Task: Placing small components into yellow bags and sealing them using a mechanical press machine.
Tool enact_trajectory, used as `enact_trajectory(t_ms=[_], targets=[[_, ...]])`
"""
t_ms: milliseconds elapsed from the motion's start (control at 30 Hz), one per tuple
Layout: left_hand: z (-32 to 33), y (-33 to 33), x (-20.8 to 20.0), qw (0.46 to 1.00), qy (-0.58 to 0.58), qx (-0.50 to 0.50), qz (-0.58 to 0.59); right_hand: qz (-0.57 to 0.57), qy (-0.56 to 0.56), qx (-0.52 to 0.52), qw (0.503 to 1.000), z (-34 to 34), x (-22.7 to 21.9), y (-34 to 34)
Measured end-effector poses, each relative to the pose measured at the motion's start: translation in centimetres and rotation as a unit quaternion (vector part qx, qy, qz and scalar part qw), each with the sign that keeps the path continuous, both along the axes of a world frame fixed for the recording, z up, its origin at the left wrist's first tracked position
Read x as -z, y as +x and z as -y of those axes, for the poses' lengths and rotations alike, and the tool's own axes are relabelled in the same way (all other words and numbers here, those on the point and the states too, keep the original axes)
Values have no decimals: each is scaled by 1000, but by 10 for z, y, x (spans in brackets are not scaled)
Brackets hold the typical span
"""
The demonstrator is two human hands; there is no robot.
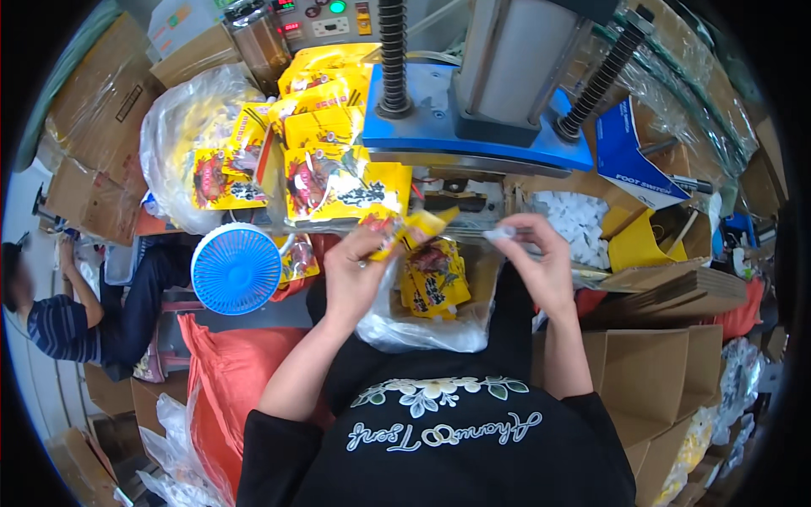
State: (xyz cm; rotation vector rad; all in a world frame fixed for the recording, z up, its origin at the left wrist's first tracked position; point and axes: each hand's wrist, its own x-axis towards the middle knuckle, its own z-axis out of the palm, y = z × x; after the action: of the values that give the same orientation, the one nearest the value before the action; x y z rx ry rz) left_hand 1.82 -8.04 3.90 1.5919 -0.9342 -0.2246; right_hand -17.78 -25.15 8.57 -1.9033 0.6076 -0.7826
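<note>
My left hand (pixel 353 272) pinches a yellow printed pouch (pixel 425 225) by its near end, the pouch tilted and seen partly edge-on in front of the press. To the right, my right hand (pixel 542 264) has thumb and fingers closed on a small white piece (pixel 500 234), too small to make out fully. Between and below both hands, a box lined with a clear plastic bag (pixel 427 338) rests at my lap, with several yellow pouches (pixel 437 283) inside. A stack of similar pouches (pixel 338 182) lies beyond my left hand.
A press with a blue plate (pixel 481 148) stands ahead. Small white pieces (pixel 570 224) are heaped at its right. A blue fan (pixel 236 269) sits on the left, beside a clear bag (pixel 190 127) of pouches. Cardboard boxes (pixel 642 372) stand at right. Another person (pixel 72 325) sits far left.
</note>
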Motion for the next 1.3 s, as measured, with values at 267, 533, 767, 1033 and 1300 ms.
enact_trajectory(t_ms=[267, 533, 767, 1033, 1300], targets=[[-1, -37, 37, 972, 116, 143, -143, -47, 175, -145, 973, -6, 35, 17], [59, -32, 34, 915, 39, 93, -390, -146, -177, 148, 962, 37, 25, -14], [83, -25, 37, 870, -10, 82, -485, -335, -278, 205, 877, 63, 36, -62], [26, 46, 26, 932, 135, -149, 303, -233, -274, 145, 922, 63, 55, -34], [-15, 51, 18, 946, 61, -141, 285, -188, -169, 182, 950, 81, 51, -58]])
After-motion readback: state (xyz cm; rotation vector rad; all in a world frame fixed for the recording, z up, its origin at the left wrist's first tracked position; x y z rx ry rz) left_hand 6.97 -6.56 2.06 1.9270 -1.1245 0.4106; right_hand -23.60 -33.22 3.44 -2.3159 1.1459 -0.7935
